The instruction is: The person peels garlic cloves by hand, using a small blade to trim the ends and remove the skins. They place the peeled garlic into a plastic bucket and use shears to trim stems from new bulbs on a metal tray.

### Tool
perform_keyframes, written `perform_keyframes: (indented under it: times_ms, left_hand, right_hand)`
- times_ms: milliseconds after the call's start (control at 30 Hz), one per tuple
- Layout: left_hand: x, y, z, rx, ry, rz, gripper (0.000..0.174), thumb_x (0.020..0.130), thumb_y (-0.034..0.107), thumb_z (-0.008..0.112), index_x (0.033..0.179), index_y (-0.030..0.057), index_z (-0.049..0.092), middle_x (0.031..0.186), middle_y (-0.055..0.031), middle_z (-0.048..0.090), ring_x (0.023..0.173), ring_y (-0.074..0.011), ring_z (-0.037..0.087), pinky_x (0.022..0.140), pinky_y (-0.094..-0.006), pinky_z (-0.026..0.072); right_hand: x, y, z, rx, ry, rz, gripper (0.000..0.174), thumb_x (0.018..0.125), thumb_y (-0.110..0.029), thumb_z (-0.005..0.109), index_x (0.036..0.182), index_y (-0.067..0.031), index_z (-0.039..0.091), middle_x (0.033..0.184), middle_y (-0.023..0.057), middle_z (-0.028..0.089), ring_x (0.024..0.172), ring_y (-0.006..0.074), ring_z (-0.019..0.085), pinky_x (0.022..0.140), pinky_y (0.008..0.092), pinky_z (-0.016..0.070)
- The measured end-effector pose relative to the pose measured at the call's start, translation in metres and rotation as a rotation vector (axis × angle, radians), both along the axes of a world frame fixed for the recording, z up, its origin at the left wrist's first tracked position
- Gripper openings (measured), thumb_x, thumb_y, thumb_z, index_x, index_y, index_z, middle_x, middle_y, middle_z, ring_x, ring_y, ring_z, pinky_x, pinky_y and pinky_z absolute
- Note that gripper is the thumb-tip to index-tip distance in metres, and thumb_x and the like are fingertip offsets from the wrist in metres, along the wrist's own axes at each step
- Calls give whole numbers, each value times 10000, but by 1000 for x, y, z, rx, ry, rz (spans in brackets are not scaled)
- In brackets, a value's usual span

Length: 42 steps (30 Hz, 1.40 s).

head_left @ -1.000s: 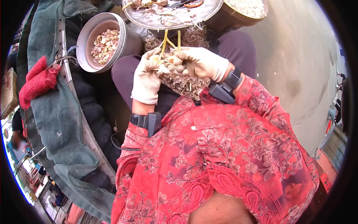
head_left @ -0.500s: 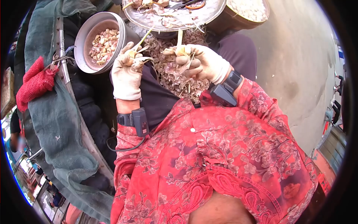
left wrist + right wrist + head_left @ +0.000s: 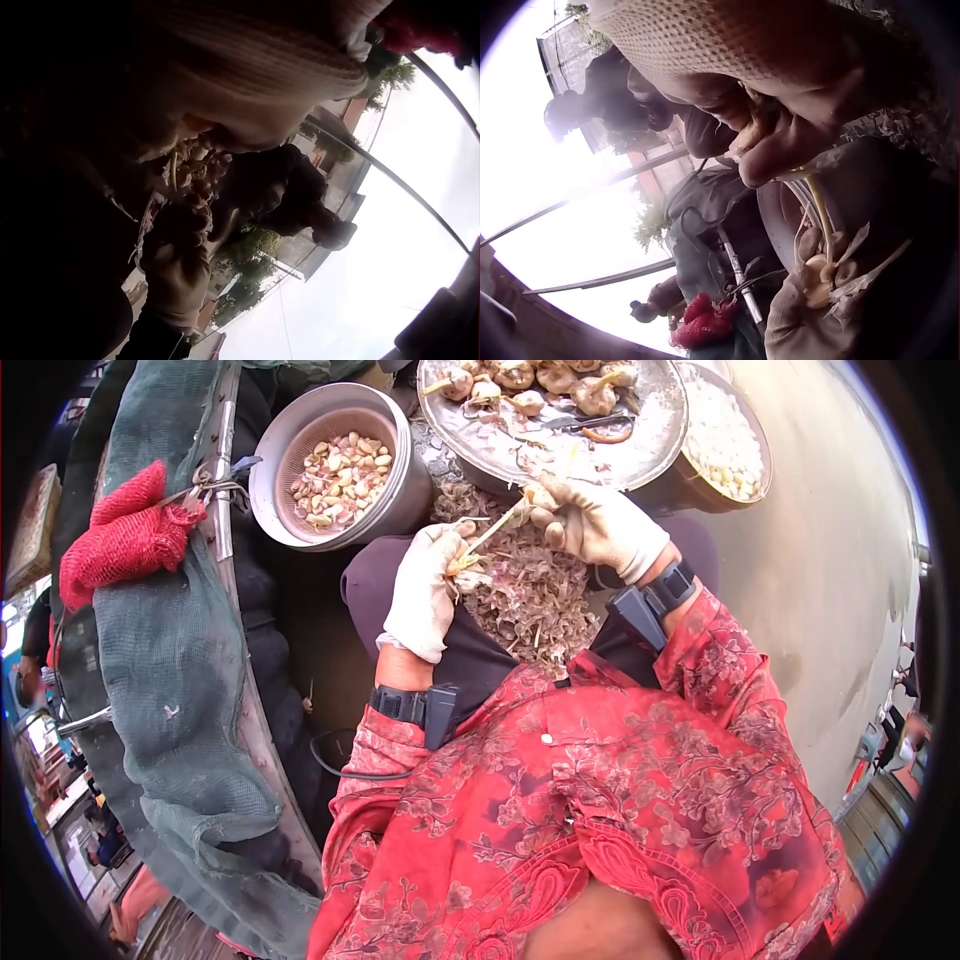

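My gloved left hand holds part of a garlic bulb, its pale stalk slanting up toward the other hand. Beside the tray's near rim, my gloved right hand pinches a piece of garlic between thumb and fingers. Both hands are above a heap of papery garlic skins between the knees. Ahead, a round metal tray bears whole garlic bulbs, loose skins and a dark-handled tool.
At left stands a white bucket with unpeeled cloves in its basket. A basin of white cloves is behind the tray at right. Green netting with a red mesh bag hangs over a rail at far left.
Both hands were together on the garlic bulb, then moved apart with a piece in each. Now the left hand is back closer to the right. The head view has shifted, showing more of the tray.
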<state>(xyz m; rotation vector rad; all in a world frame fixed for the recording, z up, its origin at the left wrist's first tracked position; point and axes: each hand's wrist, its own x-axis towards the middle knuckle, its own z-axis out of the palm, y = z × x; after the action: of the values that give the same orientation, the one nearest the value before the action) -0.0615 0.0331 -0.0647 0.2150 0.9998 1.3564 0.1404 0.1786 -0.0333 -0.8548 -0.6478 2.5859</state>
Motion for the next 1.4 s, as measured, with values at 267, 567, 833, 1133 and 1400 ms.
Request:
perform_keyframes:
  times_ms: [267,567,833,1133,1400]
  left_hand:
    - [0,-14,3,-80,124,27,283,918,92,549,1166,-44,530,1022,-98,607,803,-113,604,648,-248,554]
    - [-7,-28,-5,13,456,14,295,917,42,539,1202,-32,529,992,-57,594,776,-82,557,707,-217,489]
    - [8,-25,24,-30,991,-65,373,852,128,625,1198,41,519,1144,-115,599,948,-180,618,821,-297,511]
    - [33,-36,29,-35,854,-194,332,886,151,575,1192,73,471,1058,-85,574,976,-181,590,855,-309,494]
    - [51,-46,47,151,759,-247,269,950,160,513,1190,54,454,1147,-79,513,1028,-139,538,883,-306,469]
  right_hand:
    - [-86,35,25,378,-172,-197,193,979,-115,490,1129,8,487,1098,164,602,1034,288,635,772,356,565]
    - [-111,-21,48,673,-472,125,344,995,-299,520,1169,-5,556,1030,94,662,827,138,644,663,249,533]
    - [-71,-58,37,910,-685,443,432,873,-380,677,1032,12,595,919,79,657,812,111,606,713,259,498]
    - [-44,-89,37,1137,-687,376,388,933,-382,549,923,4,513,763,224,616,714,383,624,654,420,483]
    - [-16,-100,9,1556,-720,229,268,944,-277,495,952,-11,531,818,247,614,802,426,615,693,473,473]
